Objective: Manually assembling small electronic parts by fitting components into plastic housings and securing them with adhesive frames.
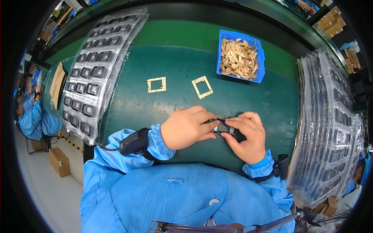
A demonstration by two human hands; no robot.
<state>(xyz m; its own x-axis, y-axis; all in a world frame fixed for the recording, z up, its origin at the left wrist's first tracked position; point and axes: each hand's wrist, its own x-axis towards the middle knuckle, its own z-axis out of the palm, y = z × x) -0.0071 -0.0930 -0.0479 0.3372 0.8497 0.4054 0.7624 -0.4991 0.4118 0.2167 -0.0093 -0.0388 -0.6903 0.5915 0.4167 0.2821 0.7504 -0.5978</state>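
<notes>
Near the front of the green table (182,58), both hands are on a small black rectangular part (222,127) with a glossy grey middle. My left hand (186,128) closes on its left end, fingertips on the top edge and thumb below. My right hand (248,134) grips the right end between fingers and thumb. The fingers cover much of the part. Beyond the hands lie two flat cream rectangular frames: a left frame (164,84) and a tilted right frame (196,89). Neither is touched.
A clear plastic tray (104,72) of black frame-shaped parts lies at left. Stacked clear trays (311,128) line the right side. A blue bin (261,64) full of curled cream strips stands at the back right. Another person (37,116) sits at far left.
</notes>
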